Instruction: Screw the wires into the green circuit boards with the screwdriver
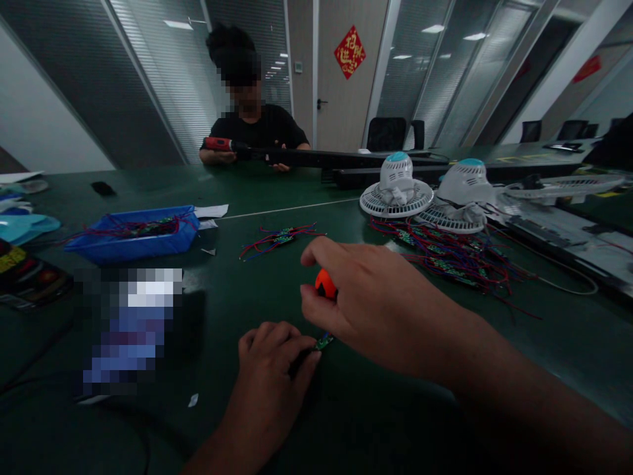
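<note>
My left hand [274, 373] rests low over the green table, its thumb and forefinger pinching the end of a small green circuit board [324, 342]. Just above and to the right, my right hand [380, 303] curls round an orange-and-black tool handle [325, 284]. Only the rounded end of that handle shows; its working end is hidden behind my fingers. Whether the tool touches the board I cannot tell. Beyond my hands lies a wired circuit board [284, 235] with red and blue leads.
A blue tray [133, 247] of wired boards stands at the left, near a pixelated upright object [133, 330]. Right, a pile of wired boards [445, 257] lies before white fan-like housings [397, 181]. Across the table a person [254, 132] holds a red-and-black tool [220, 144] by long black bars.
</note>
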Demonstrator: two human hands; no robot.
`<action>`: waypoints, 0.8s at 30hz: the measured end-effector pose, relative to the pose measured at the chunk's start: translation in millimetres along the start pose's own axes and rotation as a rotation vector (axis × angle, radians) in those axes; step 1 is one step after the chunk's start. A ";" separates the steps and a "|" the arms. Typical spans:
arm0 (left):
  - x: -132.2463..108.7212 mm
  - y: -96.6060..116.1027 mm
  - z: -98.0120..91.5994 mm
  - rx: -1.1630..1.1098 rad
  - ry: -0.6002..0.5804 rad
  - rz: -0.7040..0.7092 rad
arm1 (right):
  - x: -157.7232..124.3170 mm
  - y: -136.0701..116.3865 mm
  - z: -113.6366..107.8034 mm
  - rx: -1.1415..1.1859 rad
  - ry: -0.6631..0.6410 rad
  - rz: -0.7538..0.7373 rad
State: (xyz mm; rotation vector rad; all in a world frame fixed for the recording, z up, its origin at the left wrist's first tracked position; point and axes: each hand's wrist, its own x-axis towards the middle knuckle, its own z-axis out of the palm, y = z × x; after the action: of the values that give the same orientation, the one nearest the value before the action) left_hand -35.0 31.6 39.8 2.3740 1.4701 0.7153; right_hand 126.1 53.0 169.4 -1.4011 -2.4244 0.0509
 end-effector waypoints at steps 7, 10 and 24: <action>-1.1 1.1 -1.1 0.025 -0.006 0.006 | 2.5 -1.3 -2.8 0.023 -0.012 0.014; -1.2 0.8 -0.4 0.031 0.000 0.012 | 3.0 -0.3 -2.6 0.017 -0.002 0.025; -1.0 0.1 0.4 -0.012 -0.017 -0.006 | 1.2 -0.1 0.3 -0.038 0.005 0.015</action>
State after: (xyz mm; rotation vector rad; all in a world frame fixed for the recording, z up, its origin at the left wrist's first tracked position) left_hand -35.1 30.6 39.3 2.3604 1.4615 0.6992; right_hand 125.4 54.0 169.5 -1.4344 -2.4223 0.0051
